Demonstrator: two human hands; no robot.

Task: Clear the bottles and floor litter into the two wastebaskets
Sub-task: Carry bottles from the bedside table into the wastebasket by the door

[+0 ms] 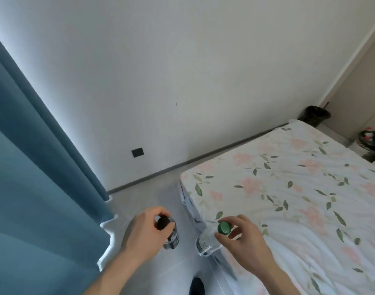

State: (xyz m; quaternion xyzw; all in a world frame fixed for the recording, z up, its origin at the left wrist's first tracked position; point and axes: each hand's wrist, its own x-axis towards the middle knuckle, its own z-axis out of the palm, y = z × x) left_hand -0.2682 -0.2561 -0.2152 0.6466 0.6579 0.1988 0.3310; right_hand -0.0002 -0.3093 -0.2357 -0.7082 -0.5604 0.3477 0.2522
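Bottles hang upright from both hands: the left hand (pixel 144 233) pinches the dark-capped bottle (pixel 170 236) at its neck, the right hand (pixel 244 237) grips the green-capped bottle (pixel 208 241) likewise. Both wastebaskets (pixel 313 116) (pixel 371 145) stand well apart, beyond the bed's (pixel 288 188) far end — nearer the right hand.

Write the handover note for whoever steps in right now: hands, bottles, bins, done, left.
Left hand: grips the black-capped bottle by its neck.
Right hand: fingers pinch the green-capped bottle near its cap.
Both bottles are held over the floor beside the bed.
Bins: two wastebaskets across the room beyond the bed, one in the corner, one nearer the right edge, which already holds something.
Done: both bottles picked up.
Left: carry them to the bins and drop them in. No floor litter is in view.
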